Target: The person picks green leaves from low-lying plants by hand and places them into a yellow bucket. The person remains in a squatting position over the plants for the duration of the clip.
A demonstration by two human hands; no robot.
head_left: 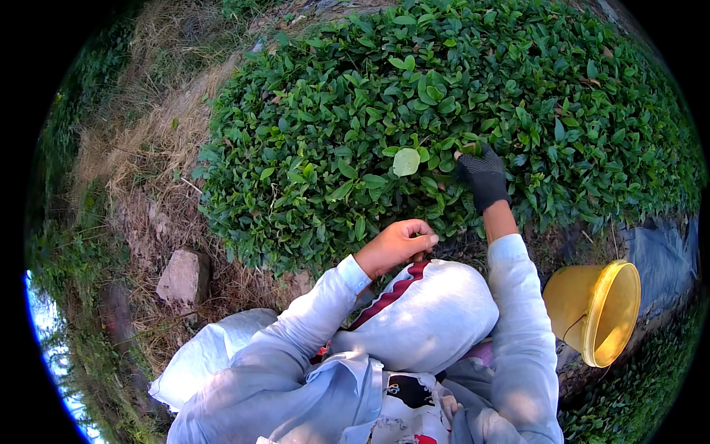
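Observation:
Before me spreads a dense, flat-topped bush (310, 127) of glossy green leaves, which looks like a tea bush. My right hand (485, 172), in a dark glove with bare fingertips, reaches into its foliage. The thumb tip shows beside a green leaf (471, 147); the other fingertips are hidden, so a grip is unclear. Bare and loosely curled, my left hand (400, 244) hovers at the bush's near edge, just above my knee. Its thumb is close to the bent fingers, and I cannot see whether anything is inside. Between the hands, a larger pale green leaf (406, 162) stands out.
A yellow plastic bucket (571, 299) lies tipped or leans at my right, its mouth facing right. Behind it is dark sheeting (660, 261). On the left are a white woven sack (211, 344), a squarish stone (184, 277) and dry grass (144, 144).

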